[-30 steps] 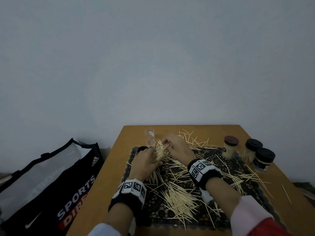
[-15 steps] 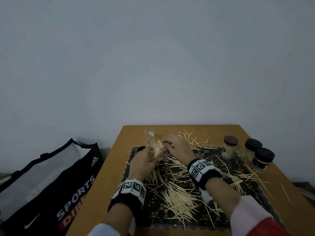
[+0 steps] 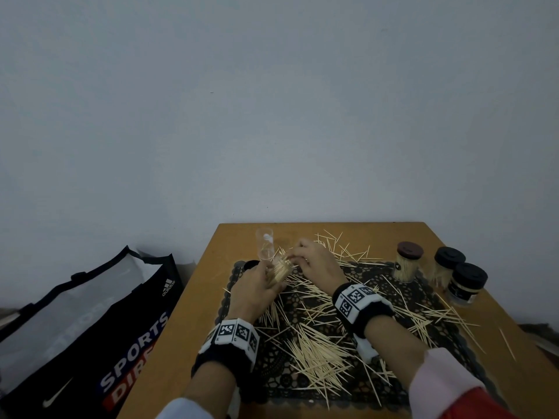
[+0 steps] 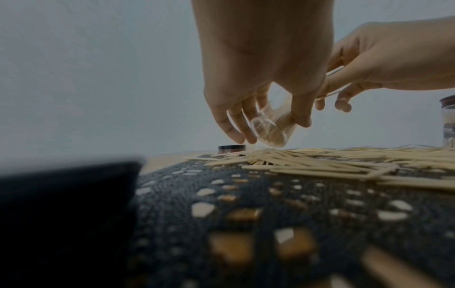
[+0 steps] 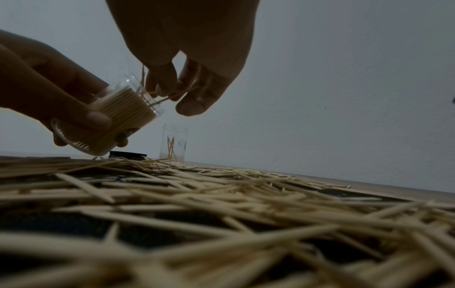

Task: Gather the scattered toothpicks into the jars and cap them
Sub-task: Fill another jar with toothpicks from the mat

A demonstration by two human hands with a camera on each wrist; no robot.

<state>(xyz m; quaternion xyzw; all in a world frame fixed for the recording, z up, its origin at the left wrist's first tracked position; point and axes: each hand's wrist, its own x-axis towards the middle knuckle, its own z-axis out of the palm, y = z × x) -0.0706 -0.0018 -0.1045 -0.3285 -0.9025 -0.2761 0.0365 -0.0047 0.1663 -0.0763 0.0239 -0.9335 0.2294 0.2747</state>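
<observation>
A clear jar [image 5: 105,117], packed nearly full of toothpicks, is held tilted above the mat [image 3: 402,285] by the left hand [image 3: 257,290], its mouth turned toward the right hand [image 3: 317,261]. The left fingers [image 5: 91,118] are curled round the jar's wall, with the thumb on the near side. The right fingers [image 5: 160,81] are pinched together at the jar's mouth on a few toothpicks [image 5: 163,97], whose ends are pointed into the opening; the thumb [image 5: 194,103] is held just below them. A second clear jar [image 3: 265,244] is stood upright on the worktop [image 3: 205,297] just beyond the left hand, uncapped, with only a few sticks inside. A dark cap [image 4: 231,152] is lain flat near it. Loose toothpicks [image 3: 314,355] are strewn thickly over the mat and onto the bare wood behind it. Three capped jars [image 3: 408,264] filled with sticks are grouped at the right edge of the mat, well apart from the hands. A sports bag [image 3: 90,334] is seen on the floor to the left
</observation>
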